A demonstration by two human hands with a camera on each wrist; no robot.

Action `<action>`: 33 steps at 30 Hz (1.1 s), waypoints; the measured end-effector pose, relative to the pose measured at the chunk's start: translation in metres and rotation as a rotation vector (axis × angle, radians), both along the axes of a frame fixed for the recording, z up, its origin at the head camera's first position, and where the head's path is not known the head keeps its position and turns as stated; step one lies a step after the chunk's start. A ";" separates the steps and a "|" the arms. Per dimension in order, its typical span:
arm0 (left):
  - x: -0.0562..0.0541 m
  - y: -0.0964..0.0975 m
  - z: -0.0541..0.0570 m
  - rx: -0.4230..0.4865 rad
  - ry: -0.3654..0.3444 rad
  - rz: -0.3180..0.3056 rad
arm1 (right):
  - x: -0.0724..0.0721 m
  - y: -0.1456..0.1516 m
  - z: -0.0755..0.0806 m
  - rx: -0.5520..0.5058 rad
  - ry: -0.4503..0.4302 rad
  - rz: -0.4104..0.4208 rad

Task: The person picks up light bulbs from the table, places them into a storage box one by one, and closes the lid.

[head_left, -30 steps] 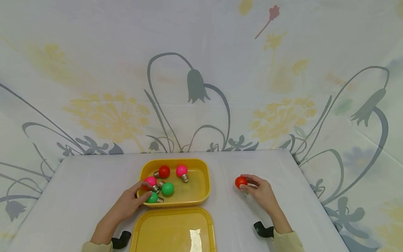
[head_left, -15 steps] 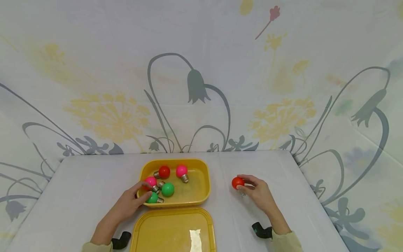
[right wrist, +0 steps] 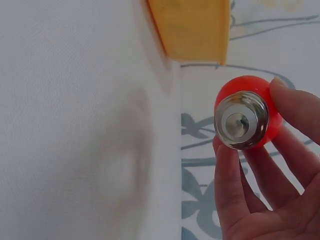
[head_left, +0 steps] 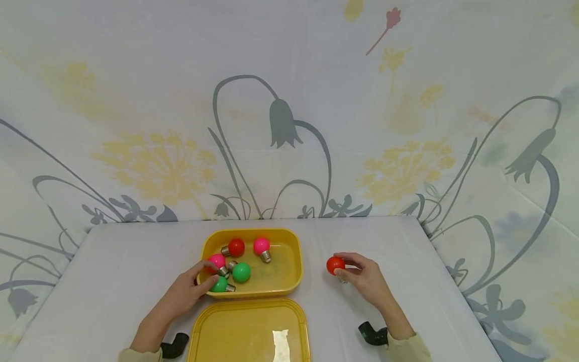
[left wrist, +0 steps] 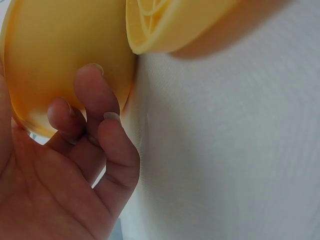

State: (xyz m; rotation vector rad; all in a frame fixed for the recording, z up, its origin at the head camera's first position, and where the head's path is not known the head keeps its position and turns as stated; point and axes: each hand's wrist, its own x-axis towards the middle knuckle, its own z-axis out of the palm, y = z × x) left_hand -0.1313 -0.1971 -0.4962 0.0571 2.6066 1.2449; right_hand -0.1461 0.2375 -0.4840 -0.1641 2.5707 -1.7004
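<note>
My right hand holds a red light bulb above the white table, to the right of a yellow bin. In the right wrist view, the thumb and fingertips pinch its red globe, with the metal screw base facing the camera. At the bin's left wall, my left hand grips the rim, some fingers curled against the outside. Its fingertips overlap a pink bulb and a green bulb in the head view. A second green bulb, a red bulb and another pink bulb lie inside.
A yellow lid or shallow tray lies in front of the bin, near its front wall. Black angled pieces are at both wrists, one by the left sleeve, one by the right sleeve. A flower-patterned cloth hangs behind the table.
My right hand has moved left toward the bin with the red light bulb in it. The left hand and the bulbs in the bin have stayed in place.
</note>
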 end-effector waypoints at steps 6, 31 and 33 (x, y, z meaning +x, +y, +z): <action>0.000 -0.001 -0.001 0.005 0.022 -0.008 | 0.001 -0.004 0.004 -0.002 0.023 0.027; 0.000 -0.002 -0.001 0.039 0.028 -0.016 | -0.004 -0.031 0.013 -0.035 0.088 0.187; 0.000 -0.002 0.000 0.043 0.023 -0.014 | -0.006 -0.034 0.014 -0.037 0.102 0.203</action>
